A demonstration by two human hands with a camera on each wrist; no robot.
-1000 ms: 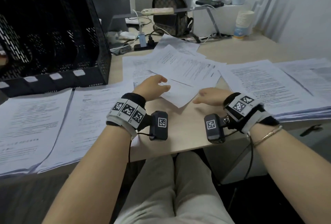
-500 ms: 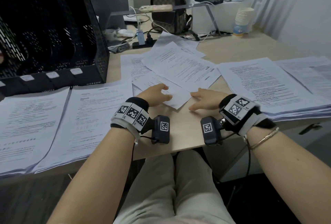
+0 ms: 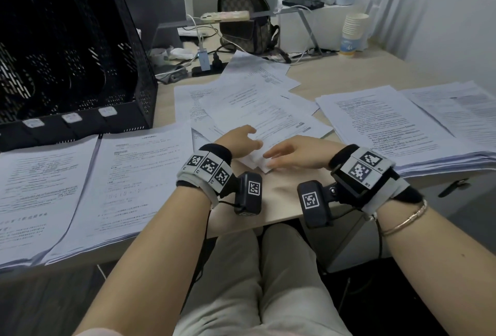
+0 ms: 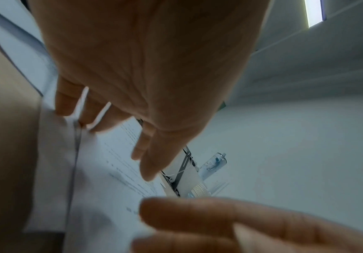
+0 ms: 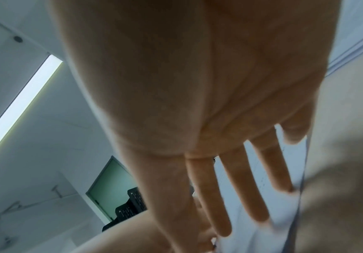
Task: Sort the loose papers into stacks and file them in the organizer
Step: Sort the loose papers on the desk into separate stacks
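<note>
**Sorting well under way, filing not begun**

The black mesh organizer [image 3: 75,67] looks empty (its slots are dark). In front of it lie 2 squared stacks [image 3: 80,188]; far to its right sit 2 more stacks [image 3: 402,126]. Between them, to the organizer's right, the loose papers [image 3: 263,110] lie fanned and unsorted. The left hand [image 3: 239,142] and right hand [image 3: 292,156] rest flat, fingers straight, on that pile's near corner, gripping nothing.

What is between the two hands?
In the head view, the near corner of a loose white sheet lies between the left hand and the right hand, on the desk.
</note>
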